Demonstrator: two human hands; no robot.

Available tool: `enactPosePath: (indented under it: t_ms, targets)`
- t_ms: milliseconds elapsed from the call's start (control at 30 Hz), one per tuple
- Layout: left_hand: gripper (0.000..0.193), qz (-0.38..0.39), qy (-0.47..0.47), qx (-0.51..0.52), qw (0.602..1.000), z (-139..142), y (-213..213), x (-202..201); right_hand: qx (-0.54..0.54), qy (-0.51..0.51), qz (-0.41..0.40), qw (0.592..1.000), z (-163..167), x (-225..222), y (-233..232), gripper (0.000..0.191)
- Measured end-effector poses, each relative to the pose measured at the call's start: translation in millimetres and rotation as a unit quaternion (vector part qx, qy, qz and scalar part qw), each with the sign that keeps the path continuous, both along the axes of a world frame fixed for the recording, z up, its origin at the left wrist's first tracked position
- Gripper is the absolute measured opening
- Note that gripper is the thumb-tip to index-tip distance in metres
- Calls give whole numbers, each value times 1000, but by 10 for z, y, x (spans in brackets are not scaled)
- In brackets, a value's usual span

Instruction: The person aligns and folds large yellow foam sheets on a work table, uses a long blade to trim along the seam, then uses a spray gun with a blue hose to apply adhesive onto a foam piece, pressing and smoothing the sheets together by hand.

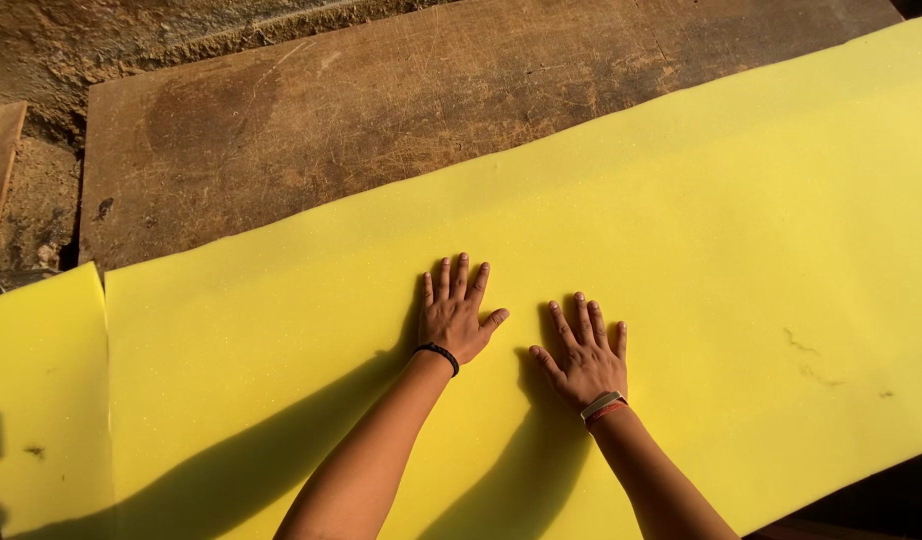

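Head view: left hand (453, 318) and right hand (584, 352), fingers spread, pressed flat on yellow foam sheet (681, 260) (worn wooden desk (331, 110) beneath); smoothing step, gripping nothing.

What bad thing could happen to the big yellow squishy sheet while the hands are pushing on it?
Both the left hand and right hand lie flat near the middle of the yellow foam sheet, so it might slide on the scratched wooden board. A cut already splits it at the left, and that might tear further. The dark marks hint it smudges easily.
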State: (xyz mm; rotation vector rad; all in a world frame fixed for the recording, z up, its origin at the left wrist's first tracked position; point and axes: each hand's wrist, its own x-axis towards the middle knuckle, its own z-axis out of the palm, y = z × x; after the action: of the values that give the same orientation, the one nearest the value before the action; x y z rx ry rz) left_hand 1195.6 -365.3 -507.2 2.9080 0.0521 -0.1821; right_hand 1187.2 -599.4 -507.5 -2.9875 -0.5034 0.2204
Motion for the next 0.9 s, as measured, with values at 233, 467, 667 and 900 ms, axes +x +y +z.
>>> enactPosePath:
  t_ms: [233, 467, 667, 900]
  targets:
    - [93, -9, -23, 3, 1000, -133, -602, 1338, 28, -12, -75, 997, -180, 1611, -533, 82]
    - [98, -16, -17, 3, 1000, -103, -1162, 1849, 23, -18, -75, 997, -187, 2820, -984, 82]
    - [90, 70, -72, 13, 995, -206, -1377, 1836, -24, 23, -5, 999, -114, 3803, -1033, 79]
    - [101, 76, 4, -40, 996, 77, -3019, 514, -15, 49, 34, 998, 0, 3761, -799, 84]
